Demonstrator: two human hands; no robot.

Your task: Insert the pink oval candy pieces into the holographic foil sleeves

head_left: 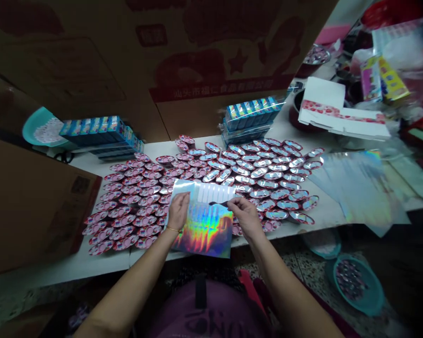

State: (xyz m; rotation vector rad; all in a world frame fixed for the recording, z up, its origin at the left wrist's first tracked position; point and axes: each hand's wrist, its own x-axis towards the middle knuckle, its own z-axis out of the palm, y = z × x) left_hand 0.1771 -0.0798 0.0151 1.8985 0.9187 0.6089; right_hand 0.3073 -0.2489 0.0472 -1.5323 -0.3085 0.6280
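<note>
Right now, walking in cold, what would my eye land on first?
The rainbow-shimmering holographic bag, held up front between the left hand and the right hand. Behind it, rows of small foil-lidded cups cover the white table, pink-toned on the left, silvery on the right. Stacks of blue boxes stand at the back.

Both hands (211, 213) gripping holographic bag (203, 227), cups (232, 173) behind

Foil-lidded cups (211, 180) crowd the worktop's (84, 265) middle. A cardboard box (31, 206) blocks the left and a tall carton (127, 70) walls the back; a bare strip runs along the near-left edge.
</note>
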